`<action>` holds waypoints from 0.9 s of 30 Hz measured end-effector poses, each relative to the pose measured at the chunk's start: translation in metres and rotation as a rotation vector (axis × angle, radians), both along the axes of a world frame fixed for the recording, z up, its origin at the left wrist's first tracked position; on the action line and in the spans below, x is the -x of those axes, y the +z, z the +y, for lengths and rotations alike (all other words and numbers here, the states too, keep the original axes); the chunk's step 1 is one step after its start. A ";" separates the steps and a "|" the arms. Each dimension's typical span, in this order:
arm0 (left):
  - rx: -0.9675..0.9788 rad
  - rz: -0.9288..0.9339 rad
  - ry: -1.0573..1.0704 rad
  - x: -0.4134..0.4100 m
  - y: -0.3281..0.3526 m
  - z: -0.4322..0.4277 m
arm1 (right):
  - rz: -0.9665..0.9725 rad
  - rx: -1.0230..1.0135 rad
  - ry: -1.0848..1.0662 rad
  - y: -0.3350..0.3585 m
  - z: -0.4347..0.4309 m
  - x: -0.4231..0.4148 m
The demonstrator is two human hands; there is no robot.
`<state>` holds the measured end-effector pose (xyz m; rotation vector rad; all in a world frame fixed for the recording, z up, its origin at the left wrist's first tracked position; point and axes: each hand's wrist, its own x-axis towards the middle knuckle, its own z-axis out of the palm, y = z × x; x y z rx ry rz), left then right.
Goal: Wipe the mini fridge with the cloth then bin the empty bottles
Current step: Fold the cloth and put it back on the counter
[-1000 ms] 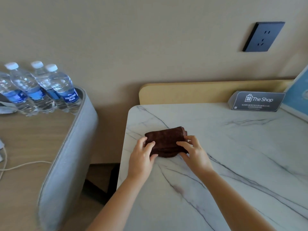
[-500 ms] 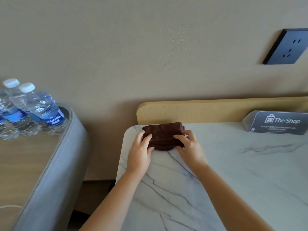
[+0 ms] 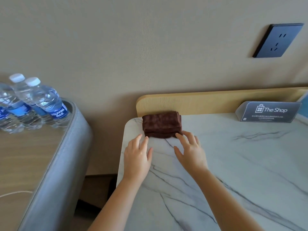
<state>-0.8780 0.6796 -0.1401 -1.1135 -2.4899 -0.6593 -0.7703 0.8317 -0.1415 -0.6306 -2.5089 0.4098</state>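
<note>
Centrally, one folded brown cloth (image 3: 161, 125), left hand (image 3: 136, 155) and right hand (image 3: 191, 152) flat-fingered, holding nothing, at least three bottles (image 3: 33, 104) mid-left.

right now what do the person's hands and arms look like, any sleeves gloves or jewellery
Both are bare. The left hand and right hand wear no gloves, and no ring, watch or bracelet shows. The left forearm and right forearm carry no sleeve as far as the frame reaches.
</note>
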 end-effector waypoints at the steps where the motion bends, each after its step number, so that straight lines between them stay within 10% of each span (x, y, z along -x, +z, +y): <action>1: 0.006 0.008 -0.003 -0.010 0.002 -0.007 | 0.002 -0.018 -0.003 0.002 -0.008 -0.009; 27: -0.072 -0.162 -0.198 -0.257 0.029 -0.243 | -0.110 -0.063 -0.242 0.043 -0.264 -0.293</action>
